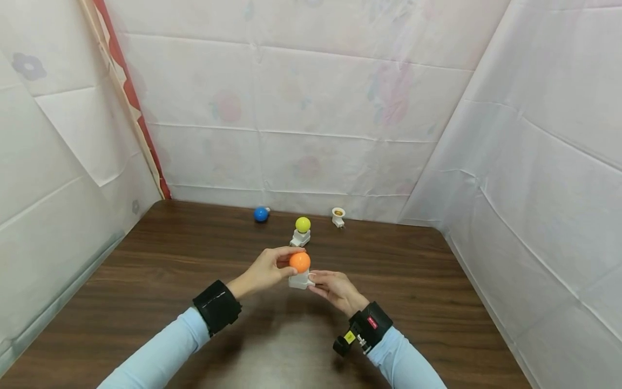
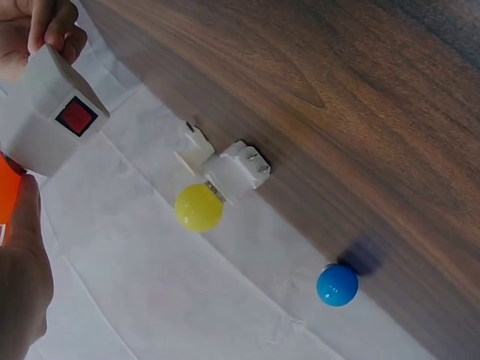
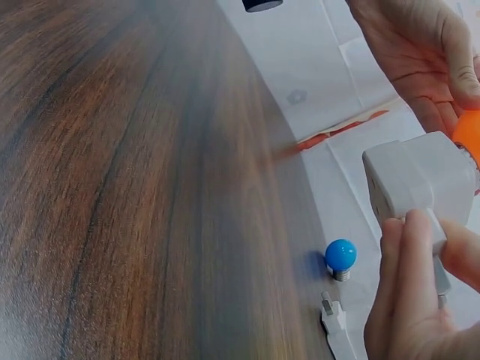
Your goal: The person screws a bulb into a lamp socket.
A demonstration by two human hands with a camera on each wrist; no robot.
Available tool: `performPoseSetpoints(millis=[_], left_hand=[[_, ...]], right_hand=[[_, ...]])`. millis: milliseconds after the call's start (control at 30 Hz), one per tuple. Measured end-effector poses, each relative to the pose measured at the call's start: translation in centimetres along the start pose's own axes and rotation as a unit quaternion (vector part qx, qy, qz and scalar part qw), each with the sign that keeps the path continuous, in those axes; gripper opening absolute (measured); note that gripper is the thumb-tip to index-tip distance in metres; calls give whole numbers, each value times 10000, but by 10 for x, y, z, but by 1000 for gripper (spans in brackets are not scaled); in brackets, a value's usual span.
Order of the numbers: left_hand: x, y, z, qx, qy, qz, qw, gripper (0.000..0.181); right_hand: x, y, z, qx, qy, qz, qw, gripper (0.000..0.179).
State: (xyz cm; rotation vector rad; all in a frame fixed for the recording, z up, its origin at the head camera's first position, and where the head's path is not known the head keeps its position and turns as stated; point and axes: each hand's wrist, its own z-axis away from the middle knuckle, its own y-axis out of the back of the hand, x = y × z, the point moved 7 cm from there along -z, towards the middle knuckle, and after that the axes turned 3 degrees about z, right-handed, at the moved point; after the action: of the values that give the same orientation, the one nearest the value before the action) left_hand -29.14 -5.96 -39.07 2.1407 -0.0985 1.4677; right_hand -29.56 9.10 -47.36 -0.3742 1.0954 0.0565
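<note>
Between thumb and fingers, my left hand [image 1: 262,270] holds an orange light bulb [image 1: 299,262]. Its metal screw base meets the top of a white lamp socket [image 3: 424,176]. That socket carries a dark red switch [image 2: 77,117] on one face, seen in the left wrist view. My right hand [image 1: 338,290] pinches the white socket by its side from the right. Both hands are held up over the brown table, close together. Just behind them stands a yellow bulb [image 1: 303,225] seated in another white socket [image 1: 300,237].
On the far part of the wooden table [image 1: 194,254], a blue bulb [image 1: 261,214] lies at the left. A round white bulb holder [image 1: 338,216] with an open mouth sits at the right. A white patterned sheet [image 1: 311,108] hangs around the back and sides.
</note>
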Motion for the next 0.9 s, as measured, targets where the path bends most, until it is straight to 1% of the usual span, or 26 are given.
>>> performPoseSetpoints(millis=[167, 233, 333, 433, 467, 633, 700, 800, 900], left_hand=[[2, 1, 0, 101, 60, -53, 9999, 47], [0, 3, -1, 215, 104, -91, 9997, 46], [-7, 7, -1, 379, 259, -46, 9989, 47], [-7, 10, 1, 445, 349, 35, 9984, 48], [-6, 10, 1, 425, 318, 20, 9986, 49], [24, 11, 4, 406, 189, -114, 9989, 47], [34, 12, 6, 421, 221, -163, 9987, 46], [36, 12, 8, 430, 256, -253, 9984, 45], [33, 11, 8, 418, 322, -219, 9984, 45]], right_hand=[[3, 0, -3, 19, -68, -142, 9999, 45], [3, -1, -2, -15, -52, -182, 9998, 45], [3, -3, -2, -68, -16, -188, 9998, 44], [5, -4, -1, -81, -21, -184, 9998, 43], [5, -4, -2, -70, -28, -181, 9998, 43], [5, -4, -2, -24, -49, -185, 9998, 44], [5, -4, -2, -12, -57, -179, 9998, 45], [5, -4, -3, -8, -81, -167, 9998, 46], [6, -3, -3, -35, -99, -156, 9998, 45]])
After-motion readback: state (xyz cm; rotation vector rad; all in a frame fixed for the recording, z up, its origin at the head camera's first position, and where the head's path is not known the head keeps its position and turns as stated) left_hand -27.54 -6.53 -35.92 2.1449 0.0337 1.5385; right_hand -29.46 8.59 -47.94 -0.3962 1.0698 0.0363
